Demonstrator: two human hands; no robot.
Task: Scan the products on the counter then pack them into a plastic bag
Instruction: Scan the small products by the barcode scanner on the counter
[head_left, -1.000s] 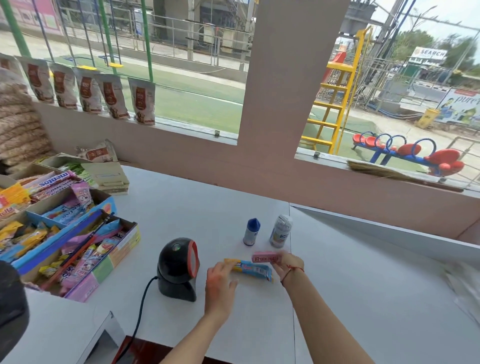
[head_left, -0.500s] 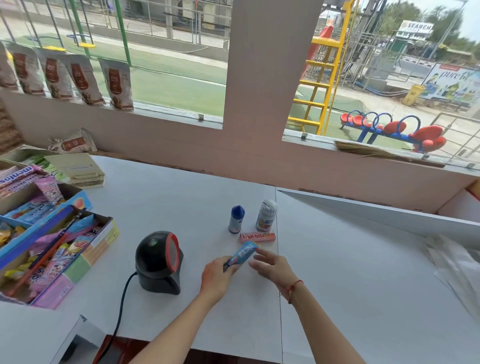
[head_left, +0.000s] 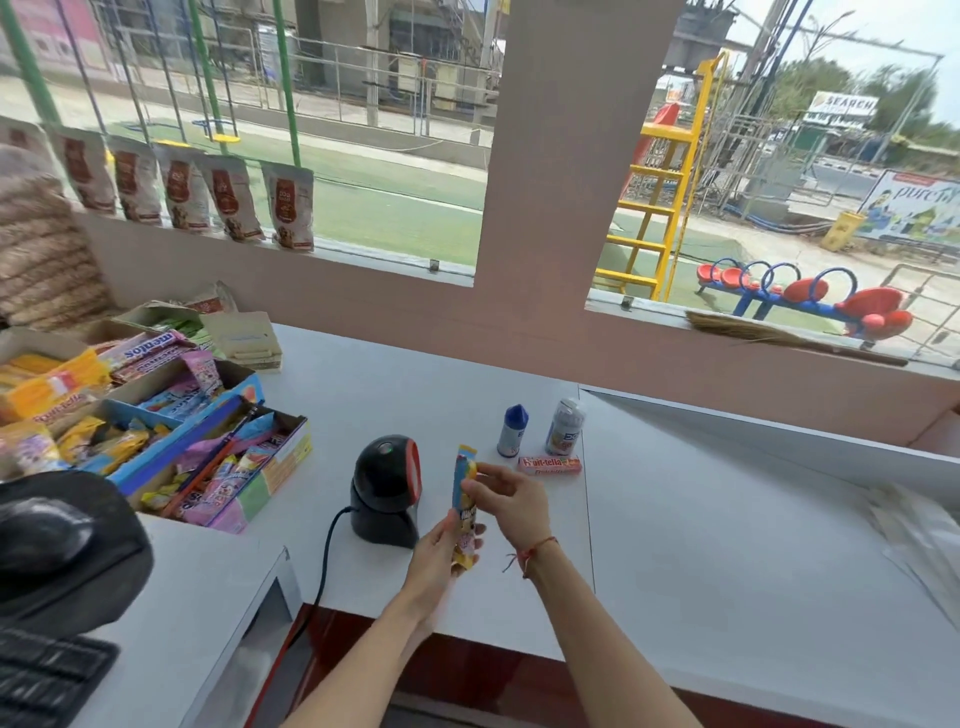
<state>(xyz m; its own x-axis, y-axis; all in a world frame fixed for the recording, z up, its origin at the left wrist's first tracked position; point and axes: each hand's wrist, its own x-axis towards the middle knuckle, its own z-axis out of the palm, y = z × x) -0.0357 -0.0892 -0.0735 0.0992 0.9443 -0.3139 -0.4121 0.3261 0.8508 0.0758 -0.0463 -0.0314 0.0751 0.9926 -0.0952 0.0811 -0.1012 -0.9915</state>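
Note:
A blue and yellow candy packet (head_left: 464, 499) is held upright just right of the black scanner (head_left: 385, 488). My left hand (head_left: 439, 556) grips its lower end and my right hand (head_left: 511, 501) pinches its upper part. Behind them on the white counter (head_left: 415, 384) lie a pink Fruit-tella stick (head_left: 549, 464), a small blue-capped bottle (head_left: 513, 430) and a small silver-white bottle (head_left: 564, 427), both upright. Clear plastic bags (head_left: 914, 535) lie at the far right of the counter.
Open cardboard boxes of sweets (head_left: 156, 431) crowd the counter's left side. A black mouse (head_left: 44, 535) on its pad and a keyboard (head_left: 47, 675) sit at the lower left. The scanner's cable (head_left: 324, 566) runs off the front edge. Snack pouches (head_left: 208, 197) line the window sill.
The candy packet went from lying flat on the counter to being lifted and turned upright beside the scanner, held in both hands. My right hand let go of the pink stick, which stays on the counter.

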